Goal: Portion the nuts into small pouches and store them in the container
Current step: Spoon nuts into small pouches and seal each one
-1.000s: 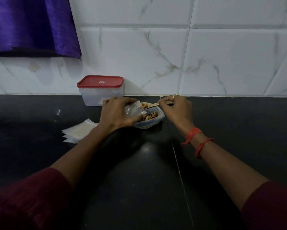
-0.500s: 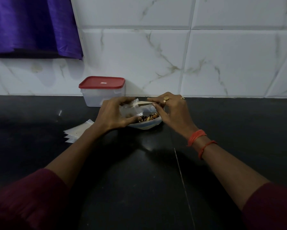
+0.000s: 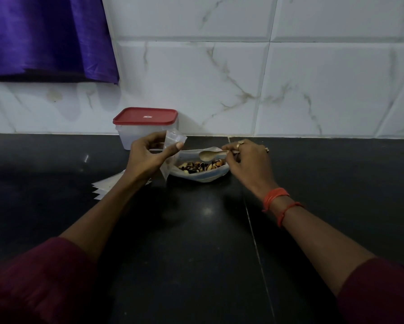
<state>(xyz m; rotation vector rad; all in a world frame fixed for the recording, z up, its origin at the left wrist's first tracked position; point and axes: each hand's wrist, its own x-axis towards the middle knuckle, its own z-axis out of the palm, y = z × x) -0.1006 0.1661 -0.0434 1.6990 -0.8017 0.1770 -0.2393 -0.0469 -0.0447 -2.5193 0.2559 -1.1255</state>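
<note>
Within 0.5 s the left hand (image 3: 149, 157) had lifted the clear pouch (image 3: 174, 141), pinched between thumb and fingers, to 10 o'clock of the nuts (image 3: 199, 166). The right hand (image 3: 247, 162) gripped an empty-looking spoon (image 3: 208, 155) above them, likely between scoops.

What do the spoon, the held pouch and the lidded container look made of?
The spoon looks pale and matte, probably wood, possibly plastic. The pouch is thin clear plastic film, creased and see-through. The container is frosted translucent plastic, with a smooth opaque red lid, likely plastic too.
</note>
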